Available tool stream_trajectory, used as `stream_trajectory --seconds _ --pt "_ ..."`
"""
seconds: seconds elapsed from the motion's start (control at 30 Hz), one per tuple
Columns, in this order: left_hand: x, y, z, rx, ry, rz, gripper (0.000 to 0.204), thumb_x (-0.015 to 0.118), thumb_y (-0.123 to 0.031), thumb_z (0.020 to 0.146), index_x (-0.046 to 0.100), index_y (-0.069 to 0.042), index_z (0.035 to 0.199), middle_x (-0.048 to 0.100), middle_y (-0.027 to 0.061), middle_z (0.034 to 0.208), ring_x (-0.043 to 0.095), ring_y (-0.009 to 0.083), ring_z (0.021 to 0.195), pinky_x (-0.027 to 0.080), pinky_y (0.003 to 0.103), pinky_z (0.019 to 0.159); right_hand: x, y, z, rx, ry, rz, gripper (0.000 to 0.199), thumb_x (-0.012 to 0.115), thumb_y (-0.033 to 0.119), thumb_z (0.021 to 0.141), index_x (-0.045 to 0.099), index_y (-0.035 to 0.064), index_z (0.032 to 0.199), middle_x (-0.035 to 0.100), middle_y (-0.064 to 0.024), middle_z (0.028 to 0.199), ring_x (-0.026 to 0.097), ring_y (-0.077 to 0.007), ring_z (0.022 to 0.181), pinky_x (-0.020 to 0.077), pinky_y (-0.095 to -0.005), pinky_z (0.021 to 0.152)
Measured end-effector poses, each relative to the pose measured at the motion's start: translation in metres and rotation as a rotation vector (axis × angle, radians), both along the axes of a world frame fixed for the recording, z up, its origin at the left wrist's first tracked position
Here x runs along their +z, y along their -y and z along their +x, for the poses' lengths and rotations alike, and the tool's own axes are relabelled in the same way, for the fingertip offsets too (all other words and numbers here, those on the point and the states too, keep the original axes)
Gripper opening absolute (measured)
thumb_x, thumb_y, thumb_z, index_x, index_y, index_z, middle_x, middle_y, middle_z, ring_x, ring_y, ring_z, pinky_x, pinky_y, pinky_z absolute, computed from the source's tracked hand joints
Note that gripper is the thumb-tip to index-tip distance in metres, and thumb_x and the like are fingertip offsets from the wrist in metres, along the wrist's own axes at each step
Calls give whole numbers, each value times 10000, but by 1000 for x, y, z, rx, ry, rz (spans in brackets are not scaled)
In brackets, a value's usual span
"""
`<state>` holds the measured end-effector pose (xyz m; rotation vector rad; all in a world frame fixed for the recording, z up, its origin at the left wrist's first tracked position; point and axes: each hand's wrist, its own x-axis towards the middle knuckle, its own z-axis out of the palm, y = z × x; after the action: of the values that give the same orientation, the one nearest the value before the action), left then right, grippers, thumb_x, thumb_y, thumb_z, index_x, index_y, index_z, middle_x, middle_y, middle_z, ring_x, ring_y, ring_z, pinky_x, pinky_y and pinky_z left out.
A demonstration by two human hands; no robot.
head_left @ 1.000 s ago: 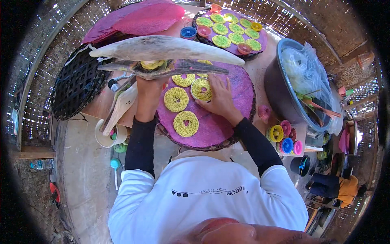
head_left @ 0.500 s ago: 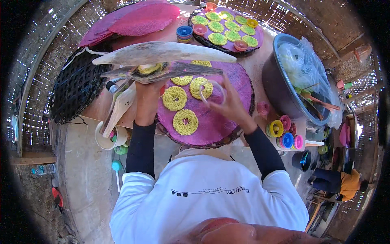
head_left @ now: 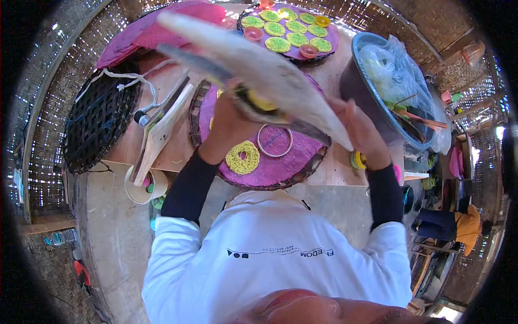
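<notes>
My left hand (head_left: 226, 127) grips a long pale noodle press (head_left: 259, 70) from below; yellow dough (head_left: 259, 102) shows at its underside. The press is lifted and slants from upper left down to the right. My right hand (head_left: 360, 129) is up at its lower right end, fingers against it. Beneath lies a round woven tray (head_left: 310, 162) covered with purple cloth. On the cloth rest a yellow noodle coil (head_left: 243, 157) and an empty metal ring (head_left: 275, 140).
A second purple tray (head_left: 337, 38) with green and yellow coils sits at the back. A grey basin (head_left: 359, 89) with a plastic bag stands right. A black woven tray (head_left: 97, 119), a wooden paddle (head_left: 162, 129) and a white cup (head_left: 141, 189) lie left.
The press rose from level over the tray to a steep slant toward me. My right hand left the coils on the cloth and came up to the press's right end.
</notes>
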<state>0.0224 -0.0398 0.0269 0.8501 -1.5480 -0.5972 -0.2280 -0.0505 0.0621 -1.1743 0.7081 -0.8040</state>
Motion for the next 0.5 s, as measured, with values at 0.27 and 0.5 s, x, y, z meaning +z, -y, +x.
stream_trajectory --seconds 0.27,0.5 --pt "0 71 26 -306 -13 49 620 682 -382 686 422 -38 1131 483 94 1161 452 235 1082 381 335 901 5 -26 -3 193 -376 74 644 532 535 768 432 24 1147 527 -10 881 496 -55 687 385 -178 573" --pt "-39 64 21 -896 -1291 429 460 452 -568 784 425 -111 823 368 -8 687 425 173 720 369 317 698 -46 -4 -15 317 -601 329 622 334 574 841 529 20 1045 552 -15 696 475 -72 521 395 -220 443"
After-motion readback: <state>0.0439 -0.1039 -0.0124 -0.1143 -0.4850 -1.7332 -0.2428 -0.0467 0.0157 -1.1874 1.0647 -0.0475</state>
